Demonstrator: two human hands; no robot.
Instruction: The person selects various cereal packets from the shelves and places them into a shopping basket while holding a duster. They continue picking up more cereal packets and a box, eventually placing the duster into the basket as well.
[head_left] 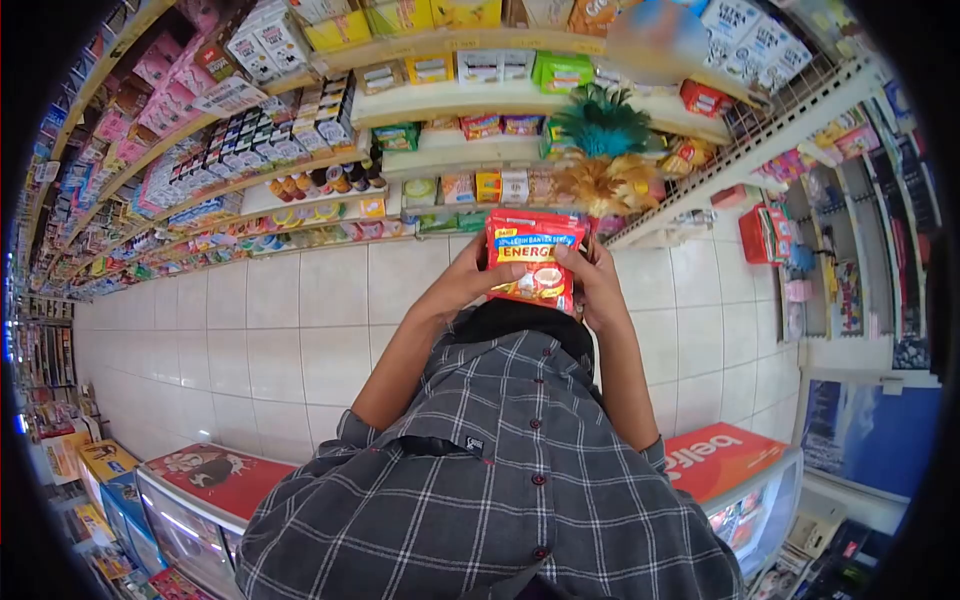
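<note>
A stack of red sachets (pixel 530 252) is held up in front of my body, printed "ENERGE" with part of the word covered. My left hand (pixel 465 285) grips the stack's left side, its thumb across the front. On the other side my right hand (pixel 597 288) is closed on the stack, the thumb pressed near its upper right. Both hands' other fingers are mostly hidden behind the sachets. Just beyond my right hand is a feather duster (pixel 606 125) with teal and tan feathers; its handle is hidden.
Shelves (pixel 440 155) full of boxes, bottles and packets curve ahead and along the left. A wire-sided rack (pixel 745 150) stands to the right. Red-topped display cases (pixel 735 450) flank me from behind, over a white tiled floor (pixel 290 300).
</note>
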